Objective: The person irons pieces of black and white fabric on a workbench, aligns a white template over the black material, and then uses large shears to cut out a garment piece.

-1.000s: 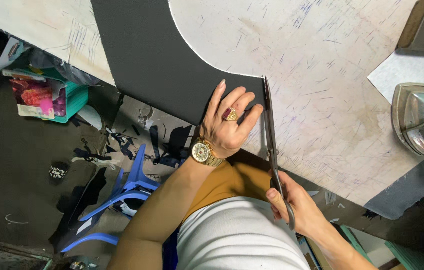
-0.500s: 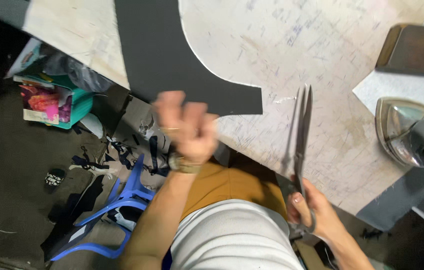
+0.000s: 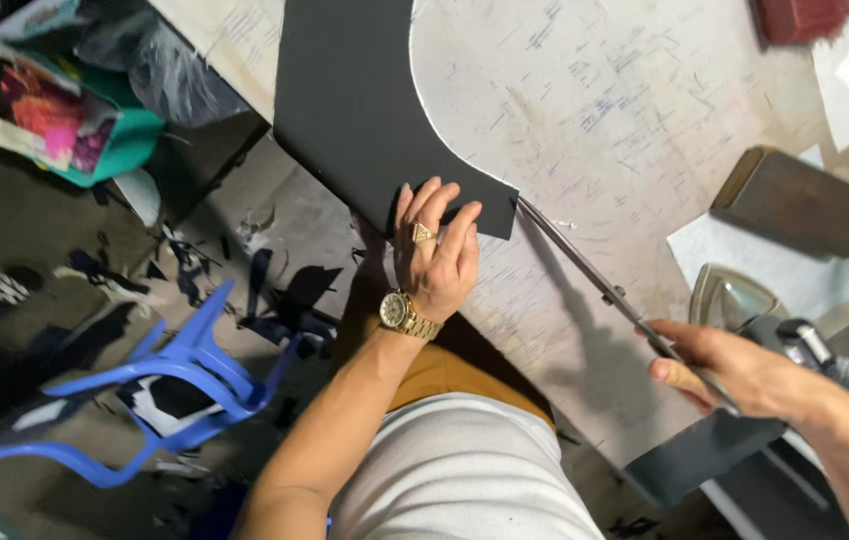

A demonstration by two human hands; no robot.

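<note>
Two hands busy: left hand [image 3: 435,250] spread flat, pressing curved black fabric sheet [image 3: 355,110]; right hand [image 3: 735,375] gripping long metal scissors [image 3: 595,285], tips at fabric's corner.

Left hand [image 3: 437,255] presses black fabric [image 3: 355,100]; right hand [image 3: 735,370] grips scissors [image 3: 595,285].

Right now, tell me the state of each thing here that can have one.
Black fabric: flat on the table, its corner pinned by the left hand.
Scissors: in the right hand, blades together, tip at the fabric's corner.
Clothes iron: resting on the table, untouched.
Blue plastic chair: tipped over on the floor.
</note>
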